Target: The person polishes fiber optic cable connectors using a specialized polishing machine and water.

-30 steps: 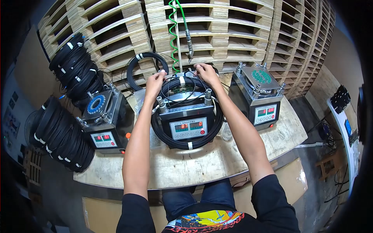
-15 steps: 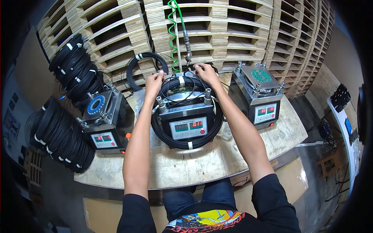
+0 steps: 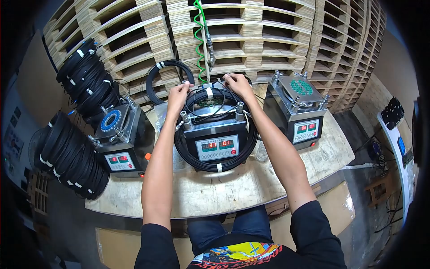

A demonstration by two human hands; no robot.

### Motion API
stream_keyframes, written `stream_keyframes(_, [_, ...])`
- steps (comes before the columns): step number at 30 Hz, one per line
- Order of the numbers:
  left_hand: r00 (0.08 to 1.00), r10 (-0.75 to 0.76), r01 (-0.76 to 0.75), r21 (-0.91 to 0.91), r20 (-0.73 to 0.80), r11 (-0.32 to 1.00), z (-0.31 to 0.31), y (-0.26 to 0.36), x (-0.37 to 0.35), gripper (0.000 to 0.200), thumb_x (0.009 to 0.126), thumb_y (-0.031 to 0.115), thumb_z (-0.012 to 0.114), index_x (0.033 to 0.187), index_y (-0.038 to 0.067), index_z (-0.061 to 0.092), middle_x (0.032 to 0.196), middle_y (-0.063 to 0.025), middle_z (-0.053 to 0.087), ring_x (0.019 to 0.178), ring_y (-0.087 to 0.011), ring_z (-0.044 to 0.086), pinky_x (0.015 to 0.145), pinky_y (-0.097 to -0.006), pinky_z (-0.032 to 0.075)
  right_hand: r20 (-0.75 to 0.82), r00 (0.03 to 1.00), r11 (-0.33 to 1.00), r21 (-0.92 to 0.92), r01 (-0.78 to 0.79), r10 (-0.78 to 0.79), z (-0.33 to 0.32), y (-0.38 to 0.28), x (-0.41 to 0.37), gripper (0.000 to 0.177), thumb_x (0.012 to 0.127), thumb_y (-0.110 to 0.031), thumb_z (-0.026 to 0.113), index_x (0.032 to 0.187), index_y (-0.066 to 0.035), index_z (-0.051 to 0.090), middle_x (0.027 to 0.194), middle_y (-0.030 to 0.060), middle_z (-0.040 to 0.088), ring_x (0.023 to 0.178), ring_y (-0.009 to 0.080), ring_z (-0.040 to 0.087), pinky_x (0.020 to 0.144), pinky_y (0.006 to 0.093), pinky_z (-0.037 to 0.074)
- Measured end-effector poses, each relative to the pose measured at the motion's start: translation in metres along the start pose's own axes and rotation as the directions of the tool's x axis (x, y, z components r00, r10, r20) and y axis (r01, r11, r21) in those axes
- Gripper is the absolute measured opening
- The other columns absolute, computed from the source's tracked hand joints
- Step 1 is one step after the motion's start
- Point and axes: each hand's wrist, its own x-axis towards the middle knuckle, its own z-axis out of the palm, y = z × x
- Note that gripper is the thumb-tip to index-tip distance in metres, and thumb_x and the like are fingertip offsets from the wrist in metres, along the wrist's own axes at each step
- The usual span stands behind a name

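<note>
A coil of black cable [image 3: 219,167] with white tape bands hangs around the middle machine [image 3: 217,148], which has a lit red display. At the coil's upper left, my left hand [image 3: 178,94] is closed in a pinch near a thin black cable end. My right hand [image 3: 238,86] is closed at the upper right, its fingertips by the top of the coil; what they hold is too small to make out. Between the hands, loose cable loops cross over the machine's metal top.
Similar machines stand left [image 3: 118,139] and right [image 3: 295,107] on the wooden table [image 3: 201,197]. Stacks of black coils [image 3: 74,157] lie far left, and another coil [image 3: 152,89] leans behind. A green spiral hose [image 3: 197,45] hangs before wooden pallets [image 3: 264,27].
The hose's metal end has swung left and up. Digits on the machines' displays differ. Both hands stay in nearly the same place.
</note>
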Motion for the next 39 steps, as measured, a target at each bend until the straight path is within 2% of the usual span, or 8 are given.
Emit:
stream_keyframes(2, [0.999, -0.043, 0.043, -0.043, 0.006, 0.998, 0.001, -0.001, 0.000, 0.045, 0.103, 0.039, 0.056, 0.110, -0.001, 0.074, 0.091, -0.0063, 0.071, 0.078, -0.0092, 0.064, 0.068, -0.0248, 0.052, 0.020, 0.999, 0.999, -0.028, 0.030, -0.029, 0.000, 0.002, 0.002, 0.037, 0.099, -0.033, 0.058, 0.108, 0.000, 0.073, 0.081, 0.0097, 0.075, 0.075, 0.0169, 0.068, 0.074, 0.0311, 0.053])
stream_keyframes(8, [1.000, -0.003, 0.004, 0.045, -0.027, 0.999, 0.001, -0.002, 0.002, 0.046, 0.103, 0.041, 0.055, 0.107, -0.001, 0.074, 0.091, -0.0071, 0.072, 0.075, -0.0100, 0.064, 0.068, -0.0259, 0.052, 0.005, 1.000, 1.000, 0.017, 0.004, -0.004, -0.001, -0.004, -0.003, 0.038, 0.100, -0.034, 0.058, 0.108, 0.000, 0.073, 0.082, 0.0101, 0.075, 0.075, 0.0177, 0.069, 0.075, 0.0310, 0.053])
stream_keyframes(10, [0.998, 0.065, -0.063, 0.056, -0.025, 0.996, 0.001, -0.004, 0.002, 0.046, 0.103, 0.040, 0.055, 0.107, -0.001, 0.074, 0.091, -0.0070, 0.071, 0.075, -0.0101, 0.064, 0.067, -0.0256, 0.052, -0.003, 0.999, 0.999, 0.020, 0.033, -0.033, 0.001, 0.001, 0.000, 0.038, 0.100, -0.034, 0.057, 0.108, 0.000, 0.072, 0.082, 0.0102, 0.075, 0.075, 0.0178, 0.069, 0.075, 0.0310, 0.053])
stream_keyframes(14, [1.000, 0.001, -0.001, 0.013, 0.003, 1.000, 0.000, 0.001, -0.002, 0.045, 0.103, 0.040, 0.056, 0.108, -0.001, 0.074, 0.089, -0.0062, 0.069, 0.074, -0.0104, 0.064, 0.066, -0.0255, 0.052, -0.001, 0.999, 0.999, 0.036, 0.041, -0.041, 0.002, 0.005, 0.003, 0.039, 0.100, -0.034, 0.057, 0.106, 0.001, 0.073, 0.082, 0.0102, 0.075, 0.076, 0.0178, 0.069, 0.075, 0.0315, 0.053])
stream_keyframes(17, [0.999, 0.047, -0.047, 0.005, -0.007, 0.999, 0.000, -0.003, 0.001, 0.045, 0.103, 0.040, 0.055, 0.108, 0.000, 0.074, 0.089, -0.0056, 0.068, 0.070, -0.0112, 0.064, 0.062, -0.0263, 0.054, 0.008, 1.000, 1.000, 0.005, 0.026, -0.027, 0.000, 0.002, 0.001, 0.040, 0.099, -0.036, 0.058, 0.103, 0.001, 0.073, 0.080, 0.0097, 0.075, 0.076, 0.0173, 0.069, 0.075, 0.0317, 0.053])
stream_keyframes(22, [1.000, -0.010, 0.010, 0.028, 0.019, 1.000, -0.002, -0.006, 0.004, 0.046, 0.102, 0.041, 0.056, 0.106, -0.001, 0.074, 0.091, -0.0074, 0.068, 0.063, -0.0138, 0.065, 0.051, -0.0299, 0.057, 0.003, 1.000, 1.000, -0.008, -0.021, 0.021, 0.001, -0.001, 0.000, 0.040, 0.099, -0.037, 0.059, 0.102, 0.001, 0.074, 0.079, 0.0094, 0.075, 0.076, 0.0160, 0.069, 0.075, 0.0313, 0.053])
stream_keyframes(29, [0.999, -0.034, 0.034, 0.039, 0.001, 0.999, -0.002, -0.008, 0.005, 0.047, 0.102, 0.042, 0.057, 0.105, -0.001, 0.074, 0.091, -0.0071, 0.068, 0.062, -0.0135, 0.065, 0.051, -0.0299, 0.058, 0.000, 1.000, 1.000, 0.027, 0.017, -0.017, 0.002, 0.004, 0.002, 0.039, 0.098, -0.034, 0.060, 0.106, 0.003, 0.072, 0.082, 0.0101, 0.075, 0.075, 0.0151, 0.068, 0.075, 0.0301, 0.053])
stream_keyframes(39, [1.000, 0.027, -0.027, 0.016, 0.005, 1.000, -0.001, -0.008, 0.004, 0.042, 0.103, 0.037, 0.057, 0.106, -0.001, 0.073, 0.089, -0.0052, 0.067, 0.063, -0.0121, 0.064, 0.052, -0.0298, 0.058, 0.000, 1.000, 0.999, 0.037, 0.028, -0.028, 0.001, 0.001, 0.000, 0.039, 0.099, -0.034, 0.061, 0.102, 0.003, 0.072, 0.080, 0.0094, 0.074, 0.072, 0.0154, 0.066, 0.072, 0.0308, 0.052])
